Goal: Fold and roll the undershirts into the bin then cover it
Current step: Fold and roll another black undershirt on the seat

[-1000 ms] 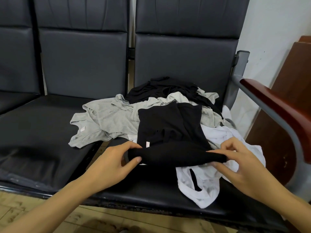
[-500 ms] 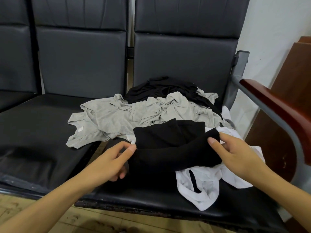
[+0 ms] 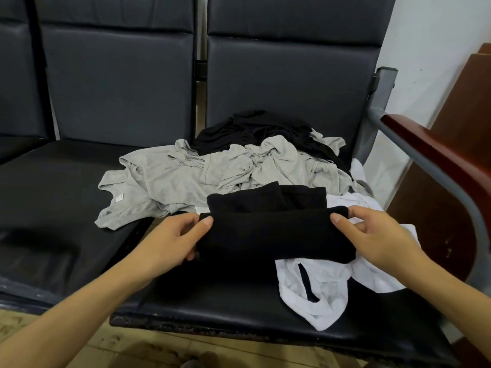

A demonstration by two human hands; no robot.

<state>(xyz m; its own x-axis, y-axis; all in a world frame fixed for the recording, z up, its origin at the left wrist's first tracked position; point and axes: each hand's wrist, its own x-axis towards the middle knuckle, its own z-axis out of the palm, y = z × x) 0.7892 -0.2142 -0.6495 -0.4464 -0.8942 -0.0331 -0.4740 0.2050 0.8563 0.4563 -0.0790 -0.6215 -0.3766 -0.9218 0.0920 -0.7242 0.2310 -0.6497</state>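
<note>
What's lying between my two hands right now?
In the head view, the half-rolled black undershirt spans the stretch between the left hand and the right hand; each hand grips one end of the roll.

Lighting was dim, diffuse and even; soft sheen showed on seat backs (image 3: pixel 289 83). Black fabric lost detail. Wide-angle bowing at edges; focus was slightly soft overall.

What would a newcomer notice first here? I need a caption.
Front and centre, the left hand and right hand grip the ends of a half-rolled black undershirt. Behind it a heap of grey undershirts sprawls across the black seat, and a white undershirt lies at front right.
</note>
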